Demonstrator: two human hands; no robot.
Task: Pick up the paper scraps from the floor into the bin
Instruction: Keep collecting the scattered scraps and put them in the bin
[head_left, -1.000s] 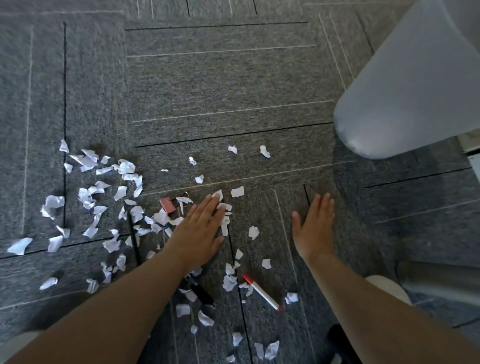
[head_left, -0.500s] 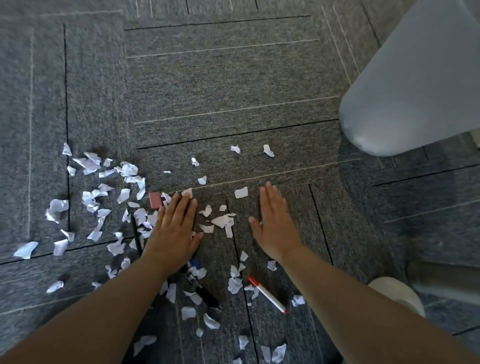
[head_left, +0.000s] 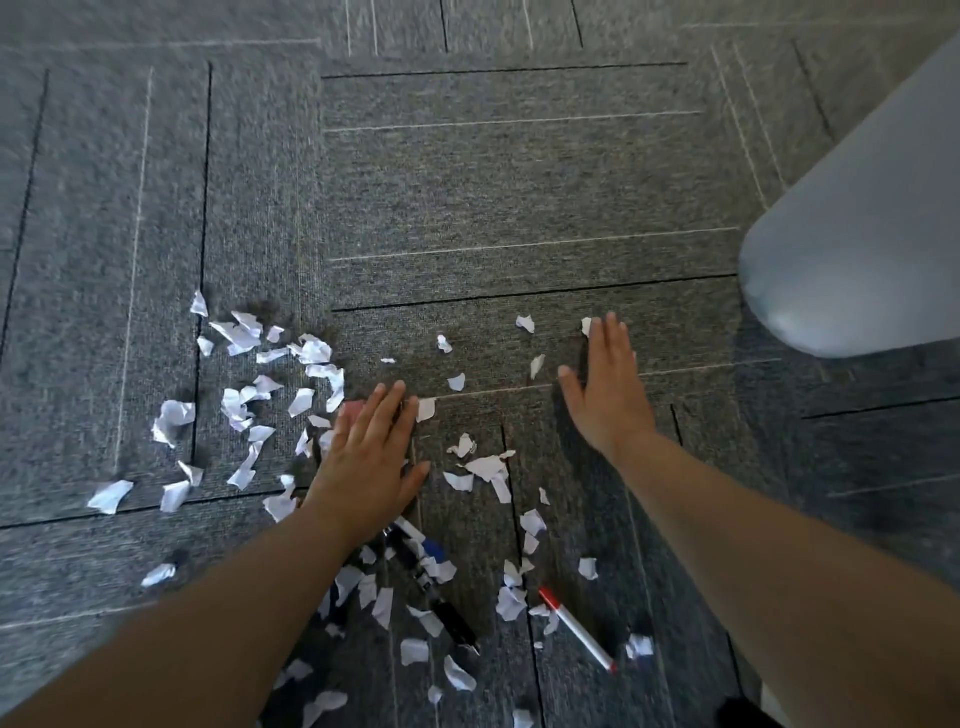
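Swinging outward, the right hand (head_left: 605, 395) now lies flat by the farthest torn white paper scraps (head_left: 524, 323); the left hand (head_left: 363, 462) stays flat, both released, apparently raking scraps together.

We extend our left hand (head_left: 369, 457) flat, fingers straight, over torn white paper scraps (head_left: 317, 351) on the grey carpet-tile floor (head_left: 493, 197). Our right hand (head_left: 605, 389) is likewise flat, with its fingertips beside one scrap. A red-capped white marker (head_left: 576, 630) and a black pen (head_left: 452, 618) lie between our forearms. A pale grey rounded container (head_left: 857, 234) sits at the upper right.
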